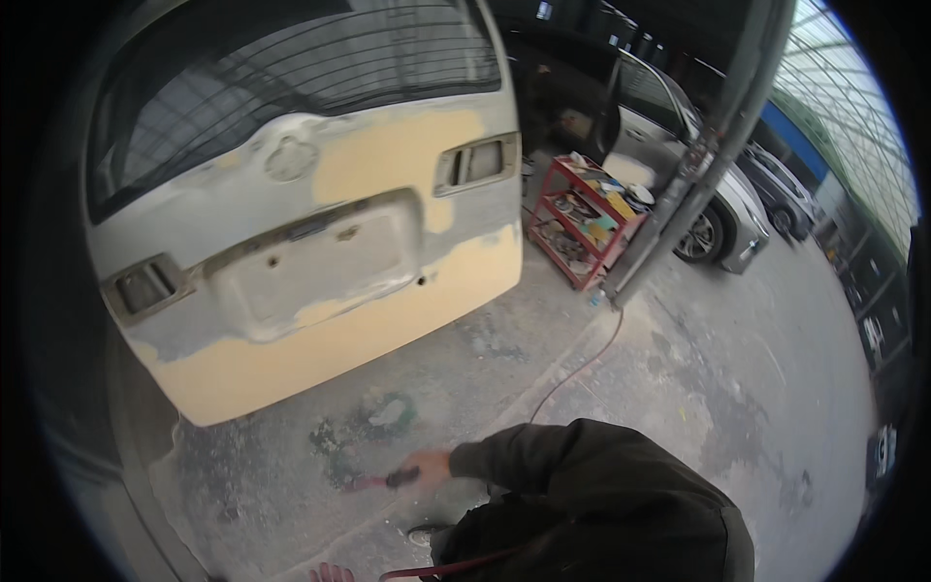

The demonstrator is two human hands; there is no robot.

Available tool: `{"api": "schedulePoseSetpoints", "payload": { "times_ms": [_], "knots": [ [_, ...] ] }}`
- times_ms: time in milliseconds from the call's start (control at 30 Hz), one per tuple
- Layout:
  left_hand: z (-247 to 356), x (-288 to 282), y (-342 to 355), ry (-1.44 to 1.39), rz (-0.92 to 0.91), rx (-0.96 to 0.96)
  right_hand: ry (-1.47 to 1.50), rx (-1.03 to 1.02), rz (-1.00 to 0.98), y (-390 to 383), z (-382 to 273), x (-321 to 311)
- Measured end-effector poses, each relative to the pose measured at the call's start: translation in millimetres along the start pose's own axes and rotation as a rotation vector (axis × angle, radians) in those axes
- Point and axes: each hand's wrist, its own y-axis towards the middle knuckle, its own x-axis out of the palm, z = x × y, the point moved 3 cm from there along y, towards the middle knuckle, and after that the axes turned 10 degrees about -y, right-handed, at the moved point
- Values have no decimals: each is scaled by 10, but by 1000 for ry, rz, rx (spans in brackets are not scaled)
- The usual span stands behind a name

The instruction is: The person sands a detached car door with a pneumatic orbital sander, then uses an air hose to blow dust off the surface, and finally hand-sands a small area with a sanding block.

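My right hand (429, 469) is closed around a dark-handled tool (401, 477) with a reddish end, held above the floor. Motion smears it, and its exact kind cannot be made out. Only the fingers of my left hand (333, 573) show at the lower edge; they are stretched out, with nothing visible in them. Close to that hand, a red hose (456, 565) runs across my dark clothing. Ahead on the left stands a van tailgate (339, 339), its grey surface patched with pale yellow filler. Neither hand touches the tailgate.
A red tool cart (579, 228) loaded with supplies stands beside a metal post (669, 209). Along the floor from the post runs a thin reddish hose (587, 365). A silver car (645, 131) with its door open is behind them; another car (778, 192) stands farther right.
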Motion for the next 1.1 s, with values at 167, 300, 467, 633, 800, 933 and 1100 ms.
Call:
{"api": "schedulePoseSetpoints", "payload": {
  "times_ms": [167,300,467,633,800,933,1100],
  "knots": [
    [-179,-561,1362,392,446,79,211,-232,-7,-979,243,596],
    [-773,-509,1889,1013,616,115,205,-234,117,-1809,1119,317],
    [-2398,704,2422,1316,309,-22,495,-72,83,-2465,2093,58],
    [-3218,1337,2781,529,509,-25,535,-194,212,-2990,2621,-502],
    [-4083,1442,3230,847,407,-237,490,-133,348,-3559,3237,-1235],
    [-5220,1610,3728,1272,22,-377,654,0,538,-3811,3873,-1998],
    [-7449,2648,4224,1159,-448,-647,270,-41,979,-4082,4450,-3241]
  ]
}}
